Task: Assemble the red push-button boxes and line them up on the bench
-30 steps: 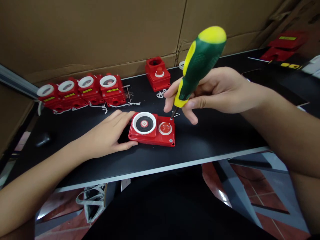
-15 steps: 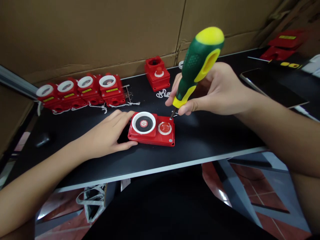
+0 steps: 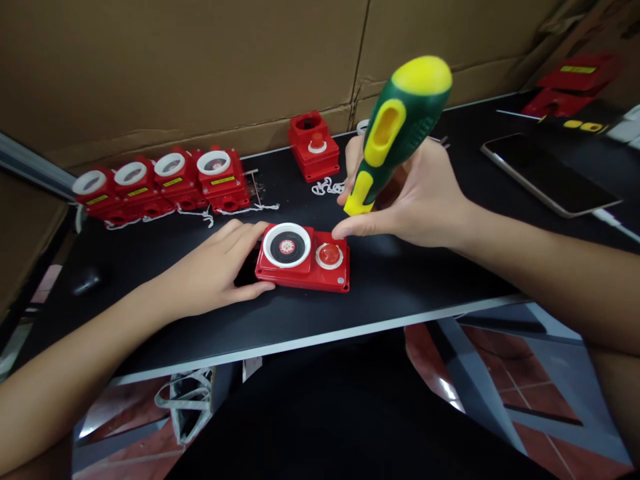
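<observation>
A red alarm box [image 3: 303,275] lies on the black table, with a white-ringed round speaker at its left and a red dome light at its right. My left hand [image 3: 227,263] grips the box's left end, thumb on the near side and fingers on the far side. My right hand [image 3: 407,193] is closed around a green and yellow screwdriver [image 3: 417,113], held tilted over the box's far right corner. The thumb hides the screwdriver's tip and the screw spot there. A screw shows in the near right corner.
Several similar red boxes [image 3: 225,190] with white cords stand in a row at the back left. Another red box [image 3: 315,150] sits at the back middle. To the right lie a phone [image 3: 550,173] with a cable and a second screwdriver [image 3: 583,127]. Cardboard [image 3: 200,67] walls the back.
The screwdriver handle has turned in my right hand, its yellow inset now facing left. My right wrist has rolled and the thumb has dropped over the corner. My left hand and the box stay put.
</observation>
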`<move>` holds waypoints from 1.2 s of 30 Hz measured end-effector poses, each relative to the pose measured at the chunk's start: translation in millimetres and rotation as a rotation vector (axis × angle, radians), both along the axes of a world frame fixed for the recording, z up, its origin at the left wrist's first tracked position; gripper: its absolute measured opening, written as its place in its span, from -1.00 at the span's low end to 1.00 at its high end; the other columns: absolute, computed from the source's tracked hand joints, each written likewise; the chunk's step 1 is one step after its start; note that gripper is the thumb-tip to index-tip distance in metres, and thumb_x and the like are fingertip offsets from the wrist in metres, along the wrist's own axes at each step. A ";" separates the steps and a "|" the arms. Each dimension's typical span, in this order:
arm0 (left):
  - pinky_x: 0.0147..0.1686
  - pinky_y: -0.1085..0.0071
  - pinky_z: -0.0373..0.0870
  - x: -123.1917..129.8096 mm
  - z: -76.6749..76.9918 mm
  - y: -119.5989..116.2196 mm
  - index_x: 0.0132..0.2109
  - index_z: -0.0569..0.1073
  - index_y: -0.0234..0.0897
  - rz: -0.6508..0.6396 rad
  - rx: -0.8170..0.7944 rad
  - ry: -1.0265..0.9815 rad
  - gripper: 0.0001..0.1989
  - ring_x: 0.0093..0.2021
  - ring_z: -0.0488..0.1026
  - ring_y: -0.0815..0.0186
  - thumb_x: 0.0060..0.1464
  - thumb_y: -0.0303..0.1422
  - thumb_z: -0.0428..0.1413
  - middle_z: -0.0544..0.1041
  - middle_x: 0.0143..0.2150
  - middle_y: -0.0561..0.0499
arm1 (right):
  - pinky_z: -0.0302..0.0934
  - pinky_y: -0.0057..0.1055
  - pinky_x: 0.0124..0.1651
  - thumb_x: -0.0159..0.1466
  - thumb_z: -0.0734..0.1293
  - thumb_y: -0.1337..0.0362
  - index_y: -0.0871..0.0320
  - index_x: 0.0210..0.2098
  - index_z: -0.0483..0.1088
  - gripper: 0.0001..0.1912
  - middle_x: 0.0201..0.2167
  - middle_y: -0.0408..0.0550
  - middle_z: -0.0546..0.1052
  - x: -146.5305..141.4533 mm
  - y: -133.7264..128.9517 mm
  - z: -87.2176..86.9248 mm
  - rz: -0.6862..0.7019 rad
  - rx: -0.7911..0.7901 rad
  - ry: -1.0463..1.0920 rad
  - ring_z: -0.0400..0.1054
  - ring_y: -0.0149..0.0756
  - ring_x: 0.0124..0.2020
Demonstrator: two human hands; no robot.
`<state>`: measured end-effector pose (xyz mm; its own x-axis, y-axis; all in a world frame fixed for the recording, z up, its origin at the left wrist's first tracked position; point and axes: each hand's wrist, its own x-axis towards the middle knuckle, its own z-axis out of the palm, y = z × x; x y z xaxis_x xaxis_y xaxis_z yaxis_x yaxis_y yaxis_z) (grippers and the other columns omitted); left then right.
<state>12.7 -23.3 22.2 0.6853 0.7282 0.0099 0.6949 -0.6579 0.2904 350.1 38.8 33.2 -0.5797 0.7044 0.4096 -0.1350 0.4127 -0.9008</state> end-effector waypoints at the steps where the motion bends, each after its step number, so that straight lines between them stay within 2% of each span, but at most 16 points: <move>1: 0.26 -0.10 0.60 -0.3 0.0 0.2 0.56 0.37 -0.35 -0.001 -0.002 -0.004 -0.17 0.20 0.56 -0.20 0.54 0.23 0.16 0.62 0.35 -0.38 | 0.60 -0.37 -0.18 0.03 0.87 0.09 0.06 -0.21 0.40 -0.33 -0.20 -0.16 0.63 -0.2 1.0 -1.6 0.009 0.011 0.016 0.55 -0.33 -0.24; 6: 0.27 -0.12 0.60 -1.3 0.4 0.7 0.56 0.39 -0.32 -0.004 -0.004 -0.002 -0.19 0.20 0.55 -0.21 0.52 0.20 0.20 0.63 0.36 -0.36 | 0.57 -0.26 -0.10 0.02 0.89 0.07 0.04 -0.22 0.38 -0.31 -0.17 -0.11 0.61 -1.3 2.0 -7.8 -0.083 0.042 -0.011 0.53 -0.25 -0.17; 9: 0.33 -0.11 0.57 -1.6 0.0 0.5 0.48 0.47 -0.33 -0.049 0.035 0.026 -0.39 0.25 0.55 -0.18 0.61 0.04 0.14 0.63 0.40 -0.36 | 0.54 -0.25 -0.10 -0.01 0.89 -0.03 0.03 -0.21 0.34 -0.23 -0.21 -0.12 0.57 -1.9 2.8 -10.1 -0.182 0.112 0.007 0.45 -0.25 -0.18; 11: 0.37 -0.10 0.55 -1.8 -0.4 0.6 0.43 0.50 -0.32 -0.077 0.067 0.037 -0.49 0.29 0.54 -0.17 0.64 -0.04 0.09 0.62 0.41 -0.36 | 0.53 -0.29 -0.13 -0.01 0.89 -0.06 0.02 -0.24 0.28 -0.20 -0.23 -0.12 0.56 -0.9 4.6 -9.3 -0.194 0.135 -0.001 0.44 -0.28 -0.19; 14: 0.35 -0.08 0.57 -2.1 -1.2 0.9 0.41 0.51 -0.33 -0.096 0.090 0.037 -0.52 0.28 0.55 -0.16 0.65 -0.06 0.10 0.63 0.39 -0.35 | 0.52 -0.36 -0.21 -0.03 0.90 -0.02 0.02 -0.29 0.26 -0.20 -0.29 -0.16 0.57 3.0 7.8 -3.0 -0.097 0.126 -0.028 0.44 -0.34 -0.26; 18: 0.32 -0.12 0.59 -2.3 -1.2 0.6 0.41 0.51 -0.37 -0.111 0.106 0.022 -0.52 0.26 0.55 -0.17 0.65 -0.09 0.12 0.63 0.39 -0.38 | 0.62 -0.41 -0.04 0.02 0.89 0.12 0.11 -0.17 0.51 -0.37 -0.14 -0.12 0.68 12.9 10.4 11.9 0.056 0.091 -0.046 0.59 -0.36 -0.16; 20: 0.33 -0.13 0.59 -2.0 -0.8 0.1 0.39 0.52 -0.34 -0.106 0.096 0.008 -0.54 0.27 0.55 -0.18 0.63 -0.10 0.14 0.64 0.38 -0.36 | 0.63 -0.42 0.01 0.11 0.86 0.14 0.15 -0.08 0.60 -0.44 -0.08 -0.06 0.72 19.6 11.6 19.4 0.144 0.067 -0.058 0.65 -0.33 -0.09; 24: 0.36 -0.11 0.58 -2.0 0.1 -0.5 0.36 0.53 -0.29 -0.101 0.069 -0.004 -0.55 0.29 0.55 -0.17 0.62 -0.06 0.15 0.63 0.39 -0.33 | 0.62 -0.46 -0.01 0.37 0.72 0.17 0.16 0.04 0.66 -0.64 -0.01 -0.02 0.77 31.8 15.5 28.9 0.290 0.018 -0.176 0.70 -0.34 -0.03; 26: 0.37 -0.09 0.58 -2.7 0.2 -0.3 0.35 0.53 -0.30 -0.102 0.070 0.009 -0.54 0.29 0.55 -0.15 0.64 -0.03 0.13 0.62 0.40 -0.33 | 0.62 -0.47 0.00 0.41 0.69 0.21 0.15 0.07 0.66 -0.68 0.02 -0.02 0.78 34.7 17.4 29.8 0.301 0.021 -0.203 0.71 -0.35 -0.02; 30: 0.36 -0.09 0.59 -4.6 0.1 0.2 0.32 0.54 -0.29 -0.098 0.066 0.023 -0.51 0.29 0.55 -0.15 0.67 0.05 0.09 0.62 0.41 -0.34 | 0.65 -0.42 0.06 0.36 0.72 0.24 0.15 -0.01 0.65 -0.69 0.05 -0.03 0.79 33.7 18.4 26.1 0.249 0.045 -0.164 0.72 -0.33 0.01; 33: 0.36 -0.11 0.59 -5.4 0.1 0.2 0.32 0.54 -0.29 -0.096 0.066 0.026 -0.48 0.29 0.55 -0.16 0.68 0.08 0.07 0.62 0.41 -0.35 | 0.64 -0.43 0.08 0.27 0.78 0.23 0.15 -0.06 0.63 -0.61 0.01 -0.07 0.79 30.5 17.1 22.5 0.175 0.021 -0.129 0.71 -0.36 -0.02; 36: 0.36 -0.14 0.60 -5.3 0.3 0.0 0.32 0.55 -0.32 -0.102 0.077 0.024 -0.45 0.29 0.56 -0.18 0.68 0.09 0.06 0.62 0.40 -0.37 | 0.61 -0.39 0.00 0.14 0.84 0.20 0.13 -0.12 0.57 -0.49 -0.09 -0.08 0.76 26.0 15.9 19.6 0.106 0.009 -0.119 0.66 -0.34 -0.12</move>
<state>7.4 -23.3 22.5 0.7565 0.6524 0.0453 0.6295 -0.7451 0.2204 376.2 54.8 52.8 -0.6958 0.6329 0.3394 -0.0708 0.4099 -0.9094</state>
